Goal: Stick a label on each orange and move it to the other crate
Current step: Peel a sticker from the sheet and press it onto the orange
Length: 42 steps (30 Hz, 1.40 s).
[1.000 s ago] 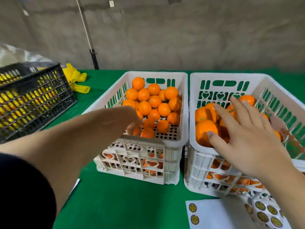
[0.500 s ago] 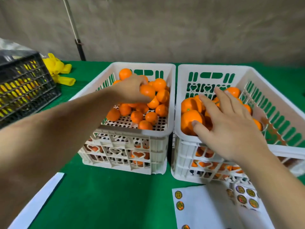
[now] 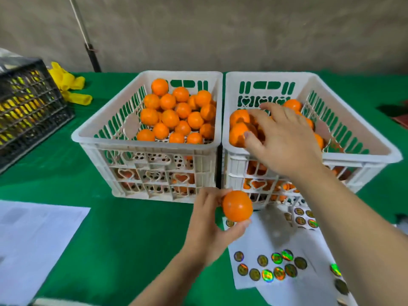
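Left hand (image 3: 207,226) has lifted orange (image 3: 237,206) from left crate (image 3: 145,144), right hand (image 3: 284,140) over right crate (image 3: 375,149)

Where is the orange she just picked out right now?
In the head view, the orange is held in the left hand, low centre, just in front of the left crate, above the sticker sheet.

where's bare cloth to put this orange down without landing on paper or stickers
Bare green tablecloth lies between the plain white paper sheet and the white sheet of round holographic stickers, in front of the left white plastic crate. More lies between that crate and the black plastic crate. Both white crates are crowded with oranges.
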Available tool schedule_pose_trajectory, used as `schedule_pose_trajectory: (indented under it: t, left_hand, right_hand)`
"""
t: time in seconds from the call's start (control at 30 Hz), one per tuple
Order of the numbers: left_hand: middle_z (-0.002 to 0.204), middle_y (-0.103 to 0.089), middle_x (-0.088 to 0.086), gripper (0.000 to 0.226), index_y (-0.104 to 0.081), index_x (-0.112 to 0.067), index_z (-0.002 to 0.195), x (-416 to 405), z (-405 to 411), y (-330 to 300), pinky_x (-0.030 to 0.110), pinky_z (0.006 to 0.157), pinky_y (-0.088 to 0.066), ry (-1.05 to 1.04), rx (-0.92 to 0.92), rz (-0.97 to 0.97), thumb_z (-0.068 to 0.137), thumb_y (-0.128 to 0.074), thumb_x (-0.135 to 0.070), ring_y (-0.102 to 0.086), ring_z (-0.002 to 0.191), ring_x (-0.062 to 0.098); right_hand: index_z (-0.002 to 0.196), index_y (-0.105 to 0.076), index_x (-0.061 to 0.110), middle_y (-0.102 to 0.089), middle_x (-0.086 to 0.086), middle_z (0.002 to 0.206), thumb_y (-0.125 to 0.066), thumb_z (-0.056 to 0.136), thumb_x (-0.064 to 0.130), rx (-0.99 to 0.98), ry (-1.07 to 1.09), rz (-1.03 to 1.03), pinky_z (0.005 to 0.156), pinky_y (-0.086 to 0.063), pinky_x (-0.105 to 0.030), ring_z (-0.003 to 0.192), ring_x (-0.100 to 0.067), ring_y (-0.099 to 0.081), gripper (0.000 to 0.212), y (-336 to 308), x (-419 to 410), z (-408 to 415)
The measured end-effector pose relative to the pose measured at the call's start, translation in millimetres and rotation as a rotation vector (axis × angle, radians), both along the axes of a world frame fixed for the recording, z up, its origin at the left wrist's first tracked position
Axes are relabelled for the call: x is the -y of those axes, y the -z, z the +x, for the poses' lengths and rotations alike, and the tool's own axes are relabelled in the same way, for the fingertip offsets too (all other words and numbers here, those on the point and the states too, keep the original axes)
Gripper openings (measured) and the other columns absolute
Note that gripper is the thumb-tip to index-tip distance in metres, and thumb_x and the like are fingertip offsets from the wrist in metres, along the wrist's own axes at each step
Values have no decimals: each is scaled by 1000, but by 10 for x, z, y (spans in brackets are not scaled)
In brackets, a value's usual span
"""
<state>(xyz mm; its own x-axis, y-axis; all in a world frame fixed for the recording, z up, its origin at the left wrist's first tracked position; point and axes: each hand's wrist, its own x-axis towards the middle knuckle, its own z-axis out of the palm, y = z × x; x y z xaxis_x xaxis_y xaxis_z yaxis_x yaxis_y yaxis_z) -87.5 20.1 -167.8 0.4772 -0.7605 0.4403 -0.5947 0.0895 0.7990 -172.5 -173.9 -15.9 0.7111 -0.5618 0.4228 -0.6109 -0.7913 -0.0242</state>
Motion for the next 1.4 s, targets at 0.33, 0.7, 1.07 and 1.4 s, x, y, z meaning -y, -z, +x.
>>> schedule_pose_trajectory:
  t: [0.33, 0.7, 1.07, 1.4]
  left_hand:
    - [120, -49, -24, 67, -45, -47, 137, 45, 58, 600, 31, 97, -41, -27, 161, 453, 78, -64, -73, -42, 108, 6]
    - [103, -32, -32, 67, -48, -45, 135, 48, -3, 634, 24, 90, -36, -53, 229, 382, 77, -71, -69, -29, 101, 1]
    - [124, -57, -19, 69, -44, -48, 139, 34, -41, 618, 27, 96, -41, 103, 233, 476, 78, -63, -76, -48, 111, 9]
    - [121, -57, -21, 67, -45, -48, 136, 44, -54, 629, 25, 94, -40, 76, 252, 458, 77, -65, -75, -49, 109, 7]
  right_hand:
    - [144, -53, 16, -43, -12, 150, -51, 103, 40, 278, -161, -90, 109, -30, -50, 139, -35, -40, 48, 543, -409, -350]
    - [133, -55, 46, -41, 24, 125, -54, 84, 78, -464, -196, 451, 87, -18, -30, 120, -9, -32, 59, 1575, -729, -1290]
    - [101, -75, 44, -63, 21, 96, -84, 80, 43, -315, -252, 336, 75, -34, -31, 92, -16, -53, 23, 1546, -808, -1143]
    - [128, -59, 47, -54, 27, 124, -61, 85, 68, -393, -181, 448, 87, -26, -30, 109, -11, -36, 48, 1653, -809, -1120]
